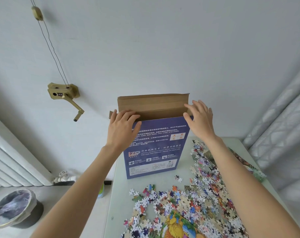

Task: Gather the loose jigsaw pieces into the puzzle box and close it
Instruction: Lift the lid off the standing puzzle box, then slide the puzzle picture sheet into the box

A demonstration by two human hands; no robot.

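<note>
The blue puzzle box stands upright at the far side of the white table, its brown top flap raised and the mouth open. My left hand rests on the box's upper left corner, fingers over the rim and thumb on the blue face. My right hand touches the upper right corner with spread fingers. Several loose jigsaw pieces lie scattered over the table in front of and to the right of the box, beside a joined yellow and orange section.
A white radiator lines the left wall, with a lined waste bin on the floor. A brass crank fitting hangs on the wall. Patterned curtains hang to the right. A printed sheet lies under my right forearm.
</note>
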